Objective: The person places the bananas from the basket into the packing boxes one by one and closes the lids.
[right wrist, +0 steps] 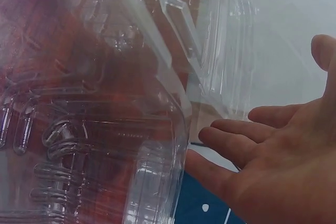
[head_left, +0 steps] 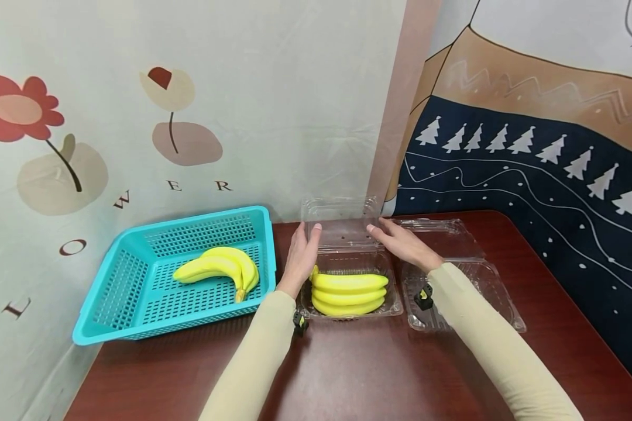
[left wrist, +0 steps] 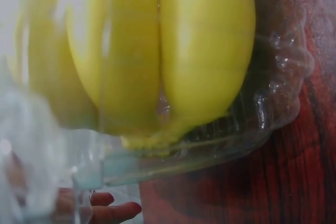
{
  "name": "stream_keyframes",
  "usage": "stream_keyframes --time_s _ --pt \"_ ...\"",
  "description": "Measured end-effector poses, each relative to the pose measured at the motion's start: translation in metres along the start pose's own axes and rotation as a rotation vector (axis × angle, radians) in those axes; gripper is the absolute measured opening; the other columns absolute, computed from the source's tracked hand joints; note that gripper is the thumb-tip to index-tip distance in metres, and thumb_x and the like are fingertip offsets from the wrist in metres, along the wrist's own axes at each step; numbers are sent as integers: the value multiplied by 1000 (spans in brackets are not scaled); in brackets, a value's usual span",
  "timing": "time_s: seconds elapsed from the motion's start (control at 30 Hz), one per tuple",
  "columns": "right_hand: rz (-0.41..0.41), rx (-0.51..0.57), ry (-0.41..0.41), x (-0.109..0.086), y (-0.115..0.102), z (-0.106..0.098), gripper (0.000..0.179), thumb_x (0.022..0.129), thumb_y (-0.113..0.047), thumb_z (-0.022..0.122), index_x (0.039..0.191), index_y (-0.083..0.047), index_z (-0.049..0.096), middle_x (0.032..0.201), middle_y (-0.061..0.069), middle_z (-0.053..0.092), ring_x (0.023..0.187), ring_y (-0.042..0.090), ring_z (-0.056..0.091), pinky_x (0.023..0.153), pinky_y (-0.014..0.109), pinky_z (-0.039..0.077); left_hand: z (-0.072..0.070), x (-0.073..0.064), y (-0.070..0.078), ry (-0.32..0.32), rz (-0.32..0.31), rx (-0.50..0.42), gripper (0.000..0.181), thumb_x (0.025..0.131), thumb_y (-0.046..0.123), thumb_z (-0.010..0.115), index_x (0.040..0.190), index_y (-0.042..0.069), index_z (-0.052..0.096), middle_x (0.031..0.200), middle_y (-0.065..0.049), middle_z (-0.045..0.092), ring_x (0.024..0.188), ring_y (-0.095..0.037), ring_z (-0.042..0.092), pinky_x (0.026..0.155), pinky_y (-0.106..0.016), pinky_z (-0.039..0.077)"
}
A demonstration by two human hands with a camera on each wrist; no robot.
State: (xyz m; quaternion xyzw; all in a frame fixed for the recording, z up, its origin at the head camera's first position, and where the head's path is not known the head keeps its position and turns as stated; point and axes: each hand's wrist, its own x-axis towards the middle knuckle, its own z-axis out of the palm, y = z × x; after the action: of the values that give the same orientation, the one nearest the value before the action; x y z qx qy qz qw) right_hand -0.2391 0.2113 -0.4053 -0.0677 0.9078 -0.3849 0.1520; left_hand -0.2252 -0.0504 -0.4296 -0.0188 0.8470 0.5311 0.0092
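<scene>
A bunch of yellow bananas (head_left: 350,292) lies in a clear plastic clamshell box (head_left: 395,304) whose lid (head_left: 342,225) stands raised at the back. At the lid's left side is my left hand (head_left: 301,252), its fingers extended and thumb up. My right hand (head_left: 408,244) reaches to the lid's right side with straight fingers. In the left wrist view the bananas (left wrist: 205,45) fill the box, and fingertips (left wrist: 118,212) show beyond its edge. The right wrist view has my right hand (right wrist: 273,156) palm up to the camera, fingers spread beside clear plastic.
A turquoise basket (head_left: 92,310) on the left holds another bunch of bananas (head_left: 223,266). To the right, a second clear clamshell box (head_left: 484,292) lies opened, partly under my right forearm. Printed cloth (head_left: 305,105) hangs behind the dark red table (head_left: 368,374).
</scene>
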Motion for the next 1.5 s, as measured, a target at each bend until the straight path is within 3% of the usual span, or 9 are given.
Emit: stream_keyframes --time_s 0.5,0.73,1.17,1.5 --pt "-14 51 60 -5 -2 -4 91 103 -69 36 167 -8 11 170 21 19 154 42 21 120 66 19 -3 -1 5 55 24 -17 79 107 57 37 165 7 21 168 -19 26 153 -35 27 123 -53 23" --pt "-17 59 76 -12 -3 -7 91 104 -69 35 167 -8 11 170 21 17 155 42 19 120 67 18 -5 -9 7 55 32 -27 79 107 58 37 167 10 17 170 -16 20 156 -35 21 124 -56 19" --pt "-1 110 93 -33 -8 -12 90 102 -72 35 168 -16 10 171 19 15 155 43 19 118 70 19 -12 -22 13 65 78 -80 78 107 57 37 167 11 16 170 -14 22 155 -33 25 124 -51 21" --pt "-13 154 97 -50 -6 -11 88 103 -70 35 168 -18 10 171 19 15 155 44 20 117 71 21 -14 -36 15 59 102 -101 78 107 60 35 167 15 16 170 -14 23 155 -31 24 123 -56 22"
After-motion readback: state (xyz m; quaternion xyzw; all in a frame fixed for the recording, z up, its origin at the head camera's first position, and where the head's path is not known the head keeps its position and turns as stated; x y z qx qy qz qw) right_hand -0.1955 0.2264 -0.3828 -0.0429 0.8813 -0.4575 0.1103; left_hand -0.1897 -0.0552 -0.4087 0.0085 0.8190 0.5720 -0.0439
